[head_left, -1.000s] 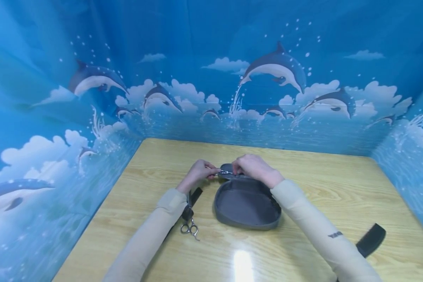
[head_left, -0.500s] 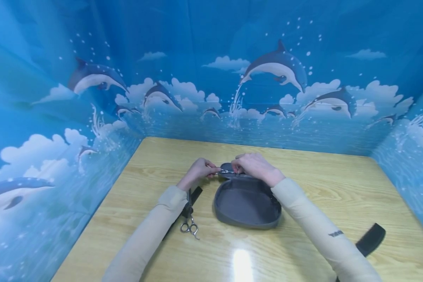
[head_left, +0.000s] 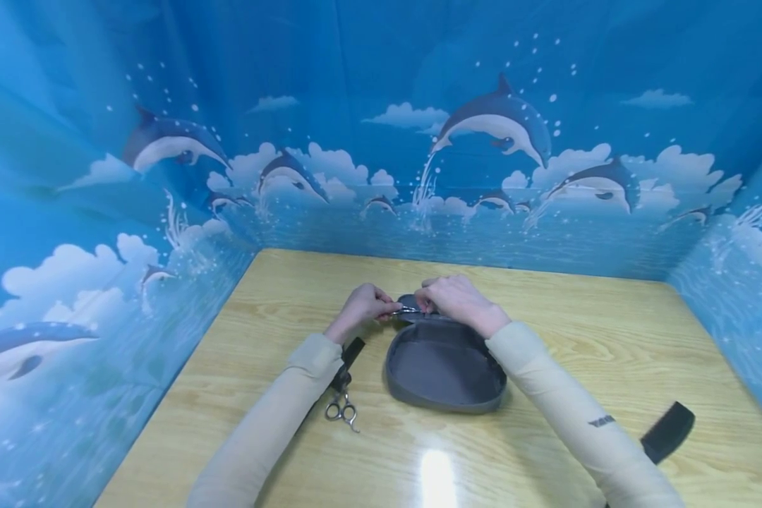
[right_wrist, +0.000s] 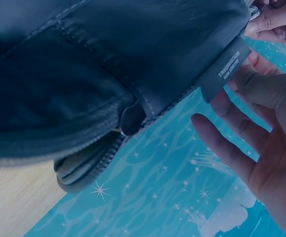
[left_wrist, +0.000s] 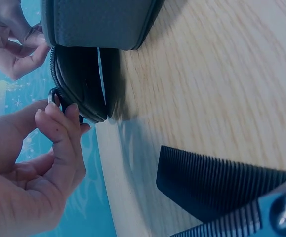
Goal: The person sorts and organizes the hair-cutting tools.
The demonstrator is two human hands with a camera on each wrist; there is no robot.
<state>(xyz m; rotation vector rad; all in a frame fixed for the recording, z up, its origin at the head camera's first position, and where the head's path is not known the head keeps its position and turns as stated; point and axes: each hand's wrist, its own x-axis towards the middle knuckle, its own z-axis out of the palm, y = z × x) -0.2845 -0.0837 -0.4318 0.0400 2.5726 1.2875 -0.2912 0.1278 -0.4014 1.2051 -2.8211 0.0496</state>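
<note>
A dark grey zip case (head_left: 446, 406) lies unfolded on the table, its lid (head_left: 409, 300) tipped back on the far side. My left hand (head_left: 367, 305) pinches slim silver scissors (head_left: 410, 310) at the handle end, and the blades point right across the lid. In the left wrist view a dark ring (left_wrist: 53, 96) shows between finger and thumb, right by the case's zip edge. My right hand (head_left: 458, 302) pinches the lid's edge beside a printed label (right_wrist: 226, 69), its other fingers spread loosely. The scissors' tips are hidden behind the right hand.
Thinning scissors (head_left: 348, 411) and a black comb (head_left: 354, 351) lie under and beside the left forearm. Another dark comb (head_left: 669, 430) lies partly under the right sleeve. A dolphin-print curtain (head_left: 381, 127) surrounds the wooden table (head_left: 584, 331) at the back and sides.
My left hand has shifted slightly right, pushing the scissors a little further along the lid. The right hand stays at the lid, almost still.
</note>
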